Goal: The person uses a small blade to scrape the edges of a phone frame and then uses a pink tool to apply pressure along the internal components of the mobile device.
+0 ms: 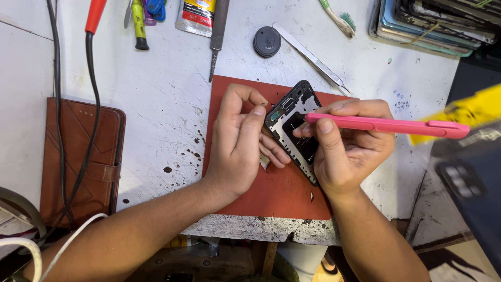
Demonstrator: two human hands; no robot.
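A brown wallet case (pixel 83 156) lies well left of the left hand (pixel 237 143), whose fingers grasp an opened phone (pixel 293 128) over a red mat (pixel 271 193). Right hand (pixel 349 149) fingers clasp a pink tool (pixel 386 125), tip on the phone.

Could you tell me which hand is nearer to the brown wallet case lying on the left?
Left. The left hand is right of the brown wallet case; the right hand lies farther right.

Bright even overhead light, soft short shadows, sharp centre, blurred right edge
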